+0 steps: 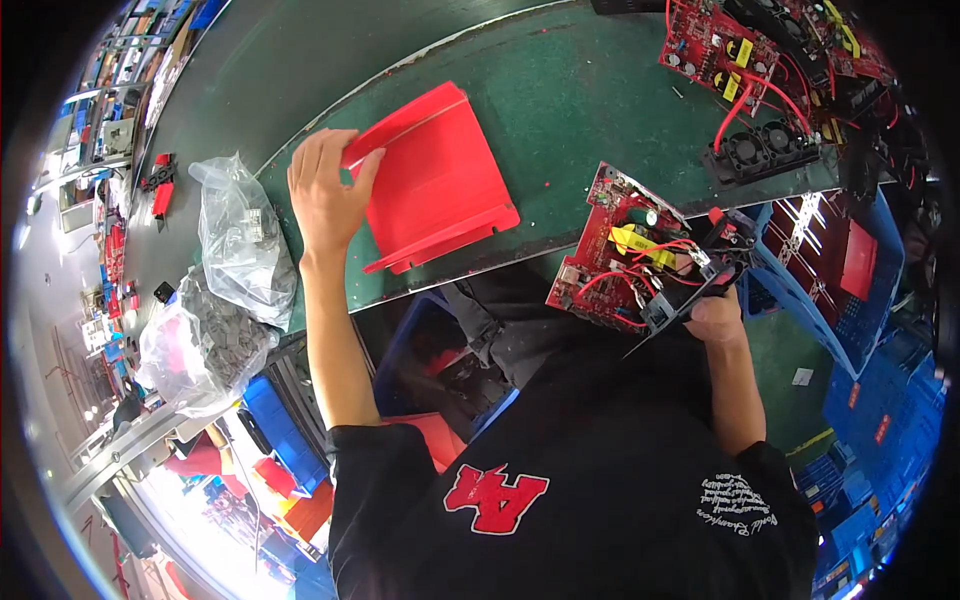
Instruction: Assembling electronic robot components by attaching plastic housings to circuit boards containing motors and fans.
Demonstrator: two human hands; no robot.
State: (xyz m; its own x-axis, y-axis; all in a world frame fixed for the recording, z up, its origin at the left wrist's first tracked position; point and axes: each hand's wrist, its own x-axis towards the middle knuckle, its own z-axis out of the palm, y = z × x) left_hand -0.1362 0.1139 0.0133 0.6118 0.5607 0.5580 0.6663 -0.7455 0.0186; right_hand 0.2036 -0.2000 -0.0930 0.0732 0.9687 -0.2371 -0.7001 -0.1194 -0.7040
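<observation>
A red sheet-metal casing (440, 175) with upturned side walls lies on the green bench. My left hand (328, 195) is closed over its left wall, thumb on the inner side and fingers outside. Off the bench's front edge, my right hand (718, 315) holds a red circuit board assembly (625, 255) from beneath its black end panel. The board is tilted and carries red wires and a yellow-wrapped part (640, 243). Some of my right fingers are hidden behind the panel.
More circuit boards (715, 55) with wires and a black twin-fan panel (765, 148) lie at the far right. Plastic bags (240, 235) of small parts sit at the left. A blue crate (815, 290) stands right, below bench height; a blue bin (405, 340) is under the bench.
</observation>
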